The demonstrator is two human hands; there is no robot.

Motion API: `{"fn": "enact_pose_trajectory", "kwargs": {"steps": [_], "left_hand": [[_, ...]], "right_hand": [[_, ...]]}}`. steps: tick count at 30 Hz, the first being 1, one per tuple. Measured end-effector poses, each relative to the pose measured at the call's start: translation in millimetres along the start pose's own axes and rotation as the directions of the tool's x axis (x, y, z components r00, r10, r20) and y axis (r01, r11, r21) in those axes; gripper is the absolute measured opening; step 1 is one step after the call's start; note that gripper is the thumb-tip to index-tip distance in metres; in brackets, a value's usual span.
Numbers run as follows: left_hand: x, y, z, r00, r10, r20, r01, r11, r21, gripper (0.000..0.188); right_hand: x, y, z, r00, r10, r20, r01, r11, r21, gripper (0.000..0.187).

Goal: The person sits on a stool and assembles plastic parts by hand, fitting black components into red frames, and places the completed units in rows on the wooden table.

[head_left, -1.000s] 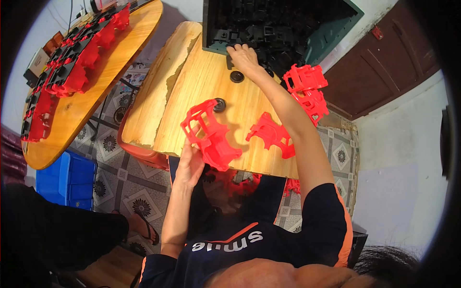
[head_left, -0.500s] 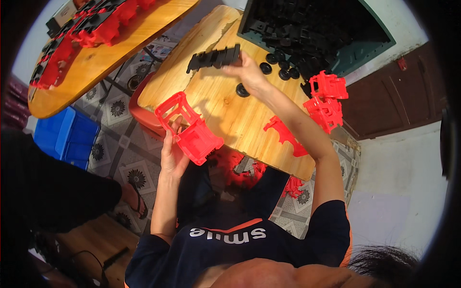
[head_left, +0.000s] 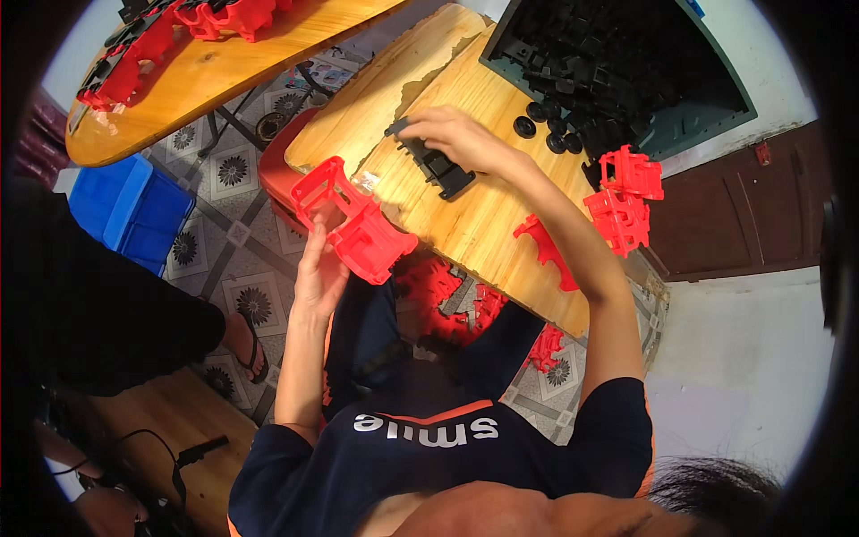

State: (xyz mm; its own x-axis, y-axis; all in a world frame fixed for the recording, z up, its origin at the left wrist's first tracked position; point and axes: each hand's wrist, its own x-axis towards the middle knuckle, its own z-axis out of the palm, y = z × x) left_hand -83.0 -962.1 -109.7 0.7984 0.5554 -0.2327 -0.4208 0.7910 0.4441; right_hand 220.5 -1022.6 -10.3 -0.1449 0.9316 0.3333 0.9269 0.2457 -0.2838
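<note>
My left hand (head_left: 320, 276) is closed on a red plastic toy-vehicle body (head_left: 374, 243), which has an open frame at its far end and a wider boxy part at its near end. It is held up just off the left front edge of the wooden table. Over the middle of the table, my right hand (head_left: 458, 141) grips a long black plastic chassis-like piece (head_left: 438, 168). My fingers cover its upper side, and its near end points toward me. Whether the black piece touches the tabletop I cannot tell.
Black wheels (head_left: 525, 127) lie before a dark green bin (head_left: 716, 125) of black parts. More red bodies (head_left: 619, 219) sit at the table's (head_left: 474, 228) right edge; others are below, near my legs. At left are another table (head_left: 215, 67), a blue bin (head_left: 125, 210) and a person's foot (head_left: 243, 345).
The black piece has turned from lying crosswise to slanting toward me, and my right hand has shifted over it. The red body stays in my left hand, tilted slightly differently. The whole view has shifted a little.
</note>
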Motion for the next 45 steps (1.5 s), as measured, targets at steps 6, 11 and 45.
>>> {"fn": "enact_pose_trajectory", "kwargs": {"steps": [6, 11, 45], "left_hand": [[-3.5, 6.8, 16.1, 0.995, 0.06, 0.075, -0.057, 0.997, -0.045, 0.057], [1.8, 3.8, 15.5, 0.987, 0.154, 0.035, -0.154, 0.988, -0.021, 0.05], [2.5, -23.5, 75.2, 0.964, 0.166, 0.207, -0.202, 0.965, 0.166, 0.096]], "right_hand": [[-10.6, 33.2, 25.6, 0.977, 0.098, 0.188, -0.101, 0.995, 0.006, 0.024], [-34.7, 30.2, 17.2, 0.971, 0.216, 0.1, -0.217, 0.976, 0.008, 0.018], [-53.4, -172.0, -6.9, 0.847, 0.244, -0.472, -0.328, 0.939, -0.103, 0.03]]}}
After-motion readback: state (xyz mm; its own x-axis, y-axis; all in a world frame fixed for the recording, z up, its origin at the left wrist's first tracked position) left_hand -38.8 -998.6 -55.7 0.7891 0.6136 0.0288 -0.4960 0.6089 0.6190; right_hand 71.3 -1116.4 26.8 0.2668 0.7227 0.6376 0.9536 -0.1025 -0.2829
